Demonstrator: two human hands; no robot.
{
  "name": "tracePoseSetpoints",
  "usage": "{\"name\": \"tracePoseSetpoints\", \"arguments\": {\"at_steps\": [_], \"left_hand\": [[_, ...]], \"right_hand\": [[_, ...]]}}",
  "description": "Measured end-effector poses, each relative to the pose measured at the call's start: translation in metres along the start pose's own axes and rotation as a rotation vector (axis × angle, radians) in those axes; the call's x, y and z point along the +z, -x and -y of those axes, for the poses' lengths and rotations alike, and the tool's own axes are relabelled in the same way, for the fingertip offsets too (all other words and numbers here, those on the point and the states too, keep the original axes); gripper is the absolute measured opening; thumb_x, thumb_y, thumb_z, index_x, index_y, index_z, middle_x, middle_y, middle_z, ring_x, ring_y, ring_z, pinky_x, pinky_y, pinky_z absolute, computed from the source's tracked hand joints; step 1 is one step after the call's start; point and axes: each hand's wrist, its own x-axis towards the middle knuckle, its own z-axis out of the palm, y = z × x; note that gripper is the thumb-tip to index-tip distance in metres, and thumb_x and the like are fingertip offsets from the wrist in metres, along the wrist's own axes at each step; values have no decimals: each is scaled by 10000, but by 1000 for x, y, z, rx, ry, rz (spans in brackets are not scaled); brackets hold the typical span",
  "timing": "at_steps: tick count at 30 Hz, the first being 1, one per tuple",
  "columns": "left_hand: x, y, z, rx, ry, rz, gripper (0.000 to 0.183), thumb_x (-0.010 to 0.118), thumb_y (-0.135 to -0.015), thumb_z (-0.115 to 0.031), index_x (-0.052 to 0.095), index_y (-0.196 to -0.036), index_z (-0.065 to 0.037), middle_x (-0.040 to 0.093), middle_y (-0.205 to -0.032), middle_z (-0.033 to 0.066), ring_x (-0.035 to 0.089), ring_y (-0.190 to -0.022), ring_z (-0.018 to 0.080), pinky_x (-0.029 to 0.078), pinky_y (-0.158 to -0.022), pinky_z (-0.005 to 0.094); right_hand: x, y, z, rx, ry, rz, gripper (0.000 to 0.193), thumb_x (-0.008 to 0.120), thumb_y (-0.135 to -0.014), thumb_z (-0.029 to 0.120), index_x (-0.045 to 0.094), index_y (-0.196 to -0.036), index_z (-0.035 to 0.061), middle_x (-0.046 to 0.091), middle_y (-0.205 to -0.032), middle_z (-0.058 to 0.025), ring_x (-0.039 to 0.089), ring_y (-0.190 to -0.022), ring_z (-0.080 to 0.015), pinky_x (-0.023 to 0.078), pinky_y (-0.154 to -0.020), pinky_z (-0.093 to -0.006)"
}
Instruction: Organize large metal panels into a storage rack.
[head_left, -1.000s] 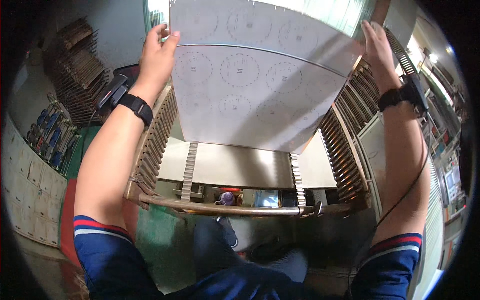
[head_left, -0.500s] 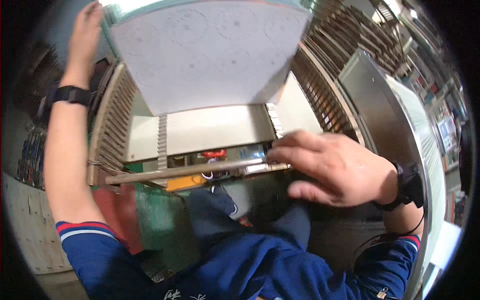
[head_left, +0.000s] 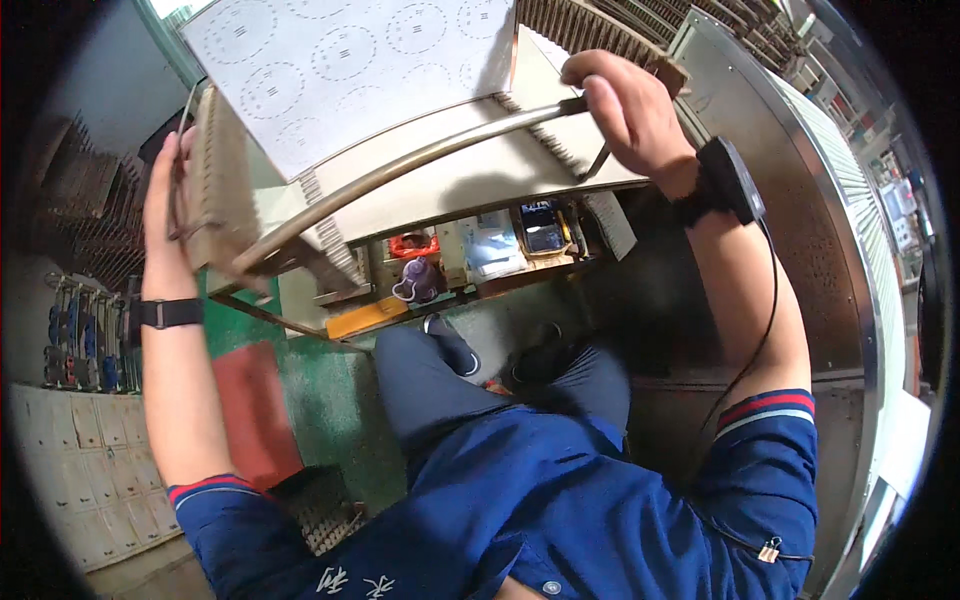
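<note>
The slotted rack, set before the body, is judged heavy and stiff, best gripped by its sides. Inside, the panel is edge-handled. The rod is wrapped by the right hand's fingers; the left hand's grip cannot be told.

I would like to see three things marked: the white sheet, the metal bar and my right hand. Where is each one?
White sheet (head_left: 365,75): head view, middle of its visible face.
Metal bar (head_left: 420,156): head view, middle of its length.
Right hand (head_left: 642,118): head view, back of the hand.
</note>
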Motion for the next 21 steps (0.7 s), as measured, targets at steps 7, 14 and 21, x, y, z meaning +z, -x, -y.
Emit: {"name": "tracePoseSetpoints", "arguments": {"at_steps": [7,14,21], "left_hand": [[0,25,53,282,-157,174,395,478,-1046,-367,601,-1236,-43,640,-1157,59,601,-1023,137,461,-916,300],[-69,16,105,342,-354,-102,287,557,-1007,-255,631,-1175,-35,669,-1076,37,600,-972,105,455,-894,265],[-60,8,127,265,-702,19,275,607,-970,-221,630,-1175,-39,676,-1053,91,628,-981,146,509,-870,310]], "right_hand": [[29,-19,-97,272,280,-38,361,430,-983,239,644,-1165,10,633,-1209,-193,552,-1177,-371,423,-1028,-440],[46,-49,-151,526,133,93,457,409,-1024,336,608,-1228,-21,626,-1223,-246,557,-1180,-409,430,-997,-440],[51,-65,-190,542,418,99,441,406,-1021,369,610,-1015,-22,624,-1028,-294,564,-1021,-470,441,-876,-504]]}}
